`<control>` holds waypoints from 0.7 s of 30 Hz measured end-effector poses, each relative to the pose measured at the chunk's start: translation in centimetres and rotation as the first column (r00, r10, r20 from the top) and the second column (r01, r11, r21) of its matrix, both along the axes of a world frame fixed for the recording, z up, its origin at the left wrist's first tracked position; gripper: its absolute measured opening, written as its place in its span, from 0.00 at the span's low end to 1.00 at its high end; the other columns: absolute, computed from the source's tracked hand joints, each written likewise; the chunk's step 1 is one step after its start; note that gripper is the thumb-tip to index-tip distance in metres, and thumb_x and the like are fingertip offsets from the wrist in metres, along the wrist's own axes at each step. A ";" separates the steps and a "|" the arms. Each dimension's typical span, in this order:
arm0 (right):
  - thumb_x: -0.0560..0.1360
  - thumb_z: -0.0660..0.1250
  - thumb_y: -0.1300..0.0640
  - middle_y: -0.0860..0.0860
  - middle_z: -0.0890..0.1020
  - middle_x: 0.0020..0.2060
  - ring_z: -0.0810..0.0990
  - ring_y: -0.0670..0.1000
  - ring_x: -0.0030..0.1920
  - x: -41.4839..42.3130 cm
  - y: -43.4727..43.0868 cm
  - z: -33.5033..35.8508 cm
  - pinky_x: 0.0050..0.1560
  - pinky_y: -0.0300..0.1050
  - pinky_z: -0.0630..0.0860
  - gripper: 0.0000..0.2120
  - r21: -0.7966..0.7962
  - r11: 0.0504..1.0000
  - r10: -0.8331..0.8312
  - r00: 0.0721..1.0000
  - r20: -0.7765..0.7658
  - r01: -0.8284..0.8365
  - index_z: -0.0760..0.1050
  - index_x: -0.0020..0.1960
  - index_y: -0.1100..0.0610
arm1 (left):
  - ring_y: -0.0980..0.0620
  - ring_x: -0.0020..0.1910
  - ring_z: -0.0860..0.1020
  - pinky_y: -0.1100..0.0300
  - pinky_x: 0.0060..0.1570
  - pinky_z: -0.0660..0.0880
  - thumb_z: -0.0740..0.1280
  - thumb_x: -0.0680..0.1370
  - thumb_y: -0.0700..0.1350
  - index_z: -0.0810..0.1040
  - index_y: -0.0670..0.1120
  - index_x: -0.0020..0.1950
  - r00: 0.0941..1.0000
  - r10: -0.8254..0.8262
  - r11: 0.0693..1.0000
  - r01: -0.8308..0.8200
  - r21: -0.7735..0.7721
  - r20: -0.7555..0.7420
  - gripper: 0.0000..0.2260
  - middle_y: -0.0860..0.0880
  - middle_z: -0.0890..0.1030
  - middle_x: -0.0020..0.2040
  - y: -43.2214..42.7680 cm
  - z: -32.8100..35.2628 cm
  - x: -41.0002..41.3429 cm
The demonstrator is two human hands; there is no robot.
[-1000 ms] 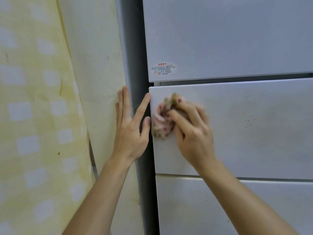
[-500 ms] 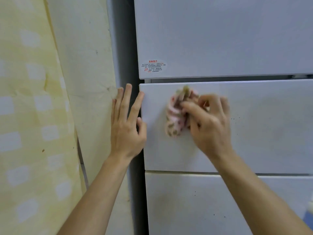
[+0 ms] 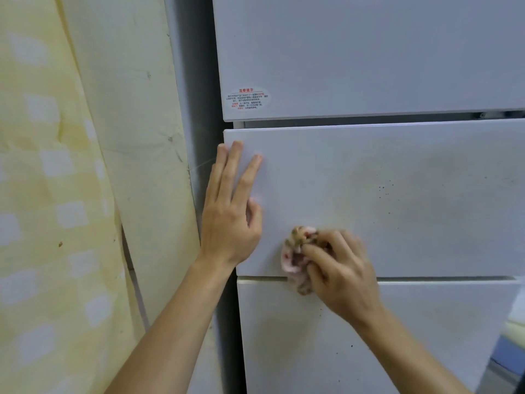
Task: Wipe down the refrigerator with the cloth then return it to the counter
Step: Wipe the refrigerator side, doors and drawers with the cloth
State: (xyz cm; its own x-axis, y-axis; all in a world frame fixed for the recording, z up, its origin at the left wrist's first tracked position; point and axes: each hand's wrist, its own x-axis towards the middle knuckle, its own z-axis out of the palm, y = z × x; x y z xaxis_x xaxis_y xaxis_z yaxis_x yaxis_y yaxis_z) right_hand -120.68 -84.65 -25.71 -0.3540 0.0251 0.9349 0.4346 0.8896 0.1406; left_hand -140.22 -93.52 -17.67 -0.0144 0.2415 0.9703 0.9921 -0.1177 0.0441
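Right hand (image 3: 341,268) clenched round the bunched cloth (image 3: 298,257), fingers curled over it, pressing it against the front of the refrigerator (image 3: 369,52). The cloth sits at the lower left corner of the middle door panel (image 3: 412,200), and its bottom fold hangs across the seam onto the top edge of the lower panel (image 3: 312,345). Right hand and cloth are blurred, so I read this as mid-stroke. Left hand (image 3: 230,223) released: fingers straight, palm flat on the left edge of the same panel below its upper left corner, holding nothing. I judge it a brace. Left hand and cloth are near each other, not touching. Judgement: the wiping step is in hand and the return to the desk is not yet begun; I can identify no desk in view. To do the stroke well: keep even pressure through the fingertips and work overlapping passes from the left edge toward the right, where a cluster of dark specks (image 3: 385,190) shows on the middle panel. Run a fold of cloth along the seam, a likely trap for grime. Turn to a fresh face if it smears. Go lightly over the printed sticker (image 3: 247,98) at the upper door's lower left corner. A yellow checked covering (image 3: 42,194) hangs left of the refrigerator and is not part of the job.
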 end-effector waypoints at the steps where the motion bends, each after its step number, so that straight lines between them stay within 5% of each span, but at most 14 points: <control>1: 0.76 0.67 0.65 0.56 0.80 0.47 0.77 0.60 0.44 0.1 0.0 1.5 0.43 0.56 0.76 0.08 -0.015 1.000 -0.007 0.999 -0.040 0.007 0.85 0.47 0.59 | 0.40 0.85 0.52 0.44 0.83 0.57 0.65 0.77 0.31 0.67 0.42 0.81 1.000 -0.009 1.000 0.009 -0.007 0.008 0.32 0.42 0.59 0.84 0.1 -0.1 0.1; 9: 0.81 0.62 0.67 0.60 0.79 0.55 0.75 0.61 0.54 -0.5 0.4 13.9 0.50 0.42 0.70 0.16 -0.099 0.993 -0.101 0.911 -0.400 0.066 0.84 0.62 0.57 | 0.41 0.86 0.48 0.40 0.83 0.53 0.66 0.77 0.38 0.62 0.39 0.82 1.000 0.005 0.999 -0.004 -0.036 0.030 0.33 0.39 0.54 0.85 0.5 -0.6 1.1; 14: 0.81 0.61 0.64 0.60 0.81 0.57 0.76 0.62 0.54 -0.8 0.5 5.5 0.54 0.56 0.77 0.14 -0.049 0.995 -0.094 0.946 -0.309 0.083 0.85 0.57 0.58 | 0.41 0.86 0.48 0.42 0.84 0.50 0.65 0.77 0.40 0.59 0.36 0.83 0.999 -0.011 0.999 0.013 -0.046 0.043 0.35 0.40 0.54 0.85 0.9 -0.8 1.8; 21: 0.87 0.54 0.54 0.53 0.82 0.54 0.76 0.57 0.52 1.1 -0.1 -2.4 0.50 0.53 0.72 0.22 -0.056 0.995 -0.087 0.985 -0.147 0.079 0.84 0.45 0.56 | 0.41 0.86 0.48 0.43 0.84 0.48 0.64 0.77 0.41 0.58 0.38 0.83 0.998 0.022 1.000 -0.020 -0.023 0.052 0.35 0.41 0.53 0.86 1.2 -1.0 2.7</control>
